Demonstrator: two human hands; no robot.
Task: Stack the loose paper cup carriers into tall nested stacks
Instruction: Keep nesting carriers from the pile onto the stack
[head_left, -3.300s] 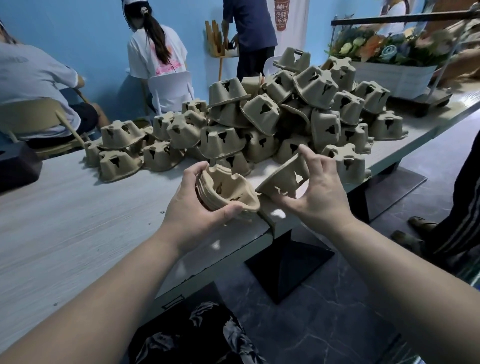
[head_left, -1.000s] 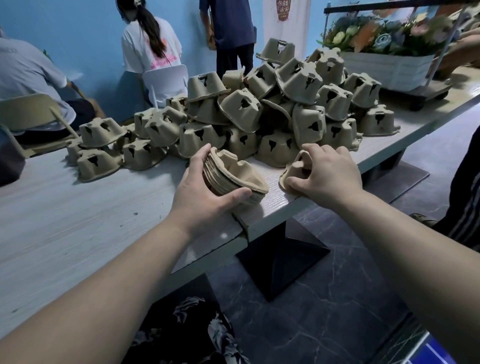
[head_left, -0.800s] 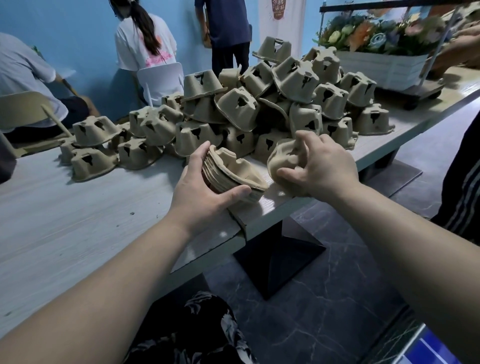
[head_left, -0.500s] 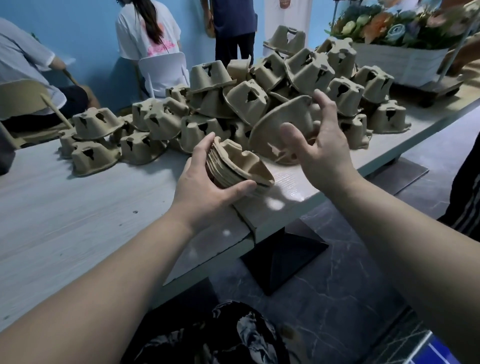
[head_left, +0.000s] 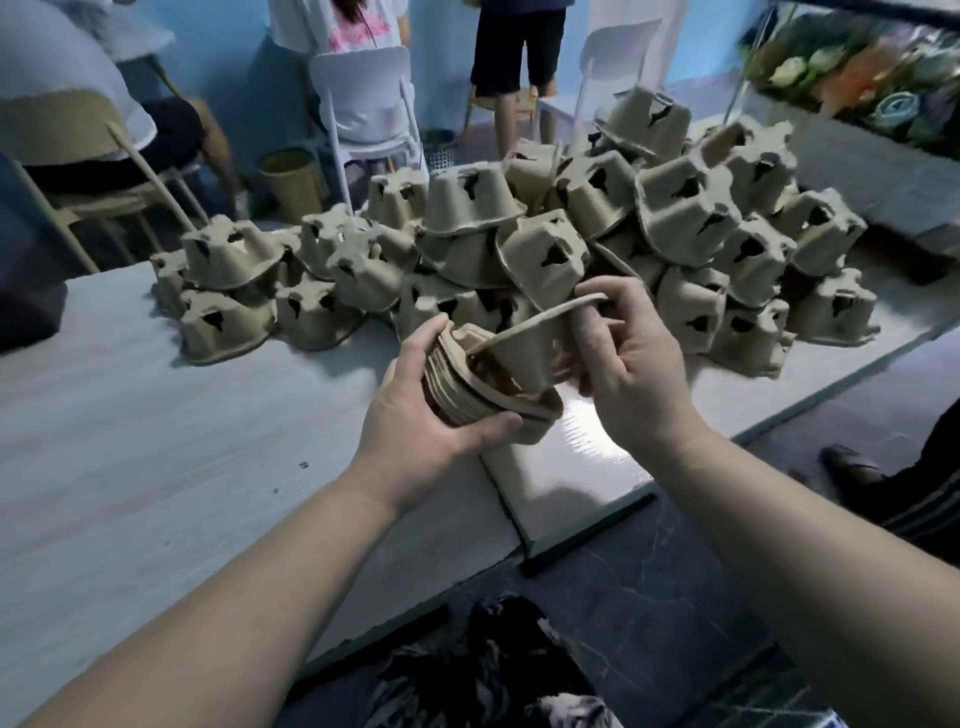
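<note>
The left hand (head_left: 415, 426) has its grip curled round a short nested stack of tan moulded-pulp cup carriers (head_left: 467, 384), thumb along the near rim and fingers behind; the stack lies on its side above the counter's near edge, its long axis running left to right and its open mouth facing right. The right hand (head_left: 628, 374) pinches one loose tan pulp carrier (head_left: 530, 338) by its rim, its narrow base partly entered into that mouth, tilted. Behind them a large heap of upturned carriers (head_left: 519, 244) covers the pale wood-grain counter (head_left: 156, 441); they are too many and too overlapped to count. Beyond stand a blue wall (head_left: 260, 78), two white chairs (head_left: 369, 98) and a flower arrangement (head_left: 857, 73); three other people are partly in view.
</note>
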